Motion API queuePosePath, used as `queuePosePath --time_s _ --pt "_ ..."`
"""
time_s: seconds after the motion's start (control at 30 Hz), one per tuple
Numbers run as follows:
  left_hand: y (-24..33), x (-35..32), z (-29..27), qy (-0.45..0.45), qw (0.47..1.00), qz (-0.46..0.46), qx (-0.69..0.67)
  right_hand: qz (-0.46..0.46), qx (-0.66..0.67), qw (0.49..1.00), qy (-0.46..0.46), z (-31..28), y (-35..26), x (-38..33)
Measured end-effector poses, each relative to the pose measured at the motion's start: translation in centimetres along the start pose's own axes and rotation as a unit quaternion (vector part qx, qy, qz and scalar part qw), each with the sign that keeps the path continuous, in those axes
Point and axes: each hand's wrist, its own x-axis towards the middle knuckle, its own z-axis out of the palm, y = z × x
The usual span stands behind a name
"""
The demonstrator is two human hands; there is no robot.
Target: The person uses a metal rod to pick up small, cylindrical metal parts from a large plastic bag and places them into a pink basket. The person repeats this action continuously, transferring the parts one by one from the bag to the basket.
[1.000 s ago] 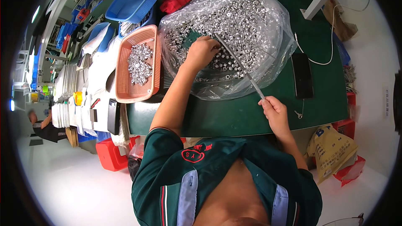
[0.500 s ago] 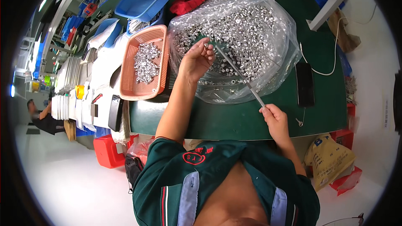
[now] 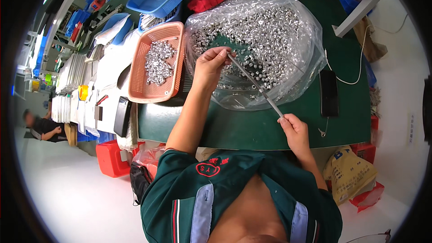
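The right hand [image 3: 293, 129] pinches the near end of a slender grey rod [image 3: 254, 82] between thumb and fingers; the left hand [image 3: 211, 65] has its fingertips pressed together at the far tip, though whether they grip a small piece cannot be told. The rod slants above an open clear plastic bag [image 3: 311, 69] of shiny metal pieces [image 3: 270, 29] on the green worktop [image 3: 234, 130]. Left of the bag sits an orange basket [image 3: 135, 65] with more pieces; right of it, a black phone [image 3: 329, 93].
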Motion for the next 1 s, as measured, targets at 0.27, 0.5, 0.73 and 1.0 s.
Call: queuePosePath --time_s 0.27,0.5,0.73,1.0 --pt "0.4 -1.1 0.0 -0.081 0.993 -0.062 0.064 -0.028 0.019 0.999 -0.003 0.3 -1.1 -0.1" --pt "0.3 1.3 1.8 -0.081 0.87 0.02 0.486 0.005 0.045 0.998 0.044 0.6 0.4 1.1" --pt "-2.7 7.1 2.4 -0.073 0.712 0.15 0.682 0.055 0.094 0.993 0.053 -0.3 1.4 1.0" --pt "-4.2 7.9 1.8 -0.079 0.676 0.186 0.708 0.066 0.116 0.99 0.051 -0.4 1.4 1.1"
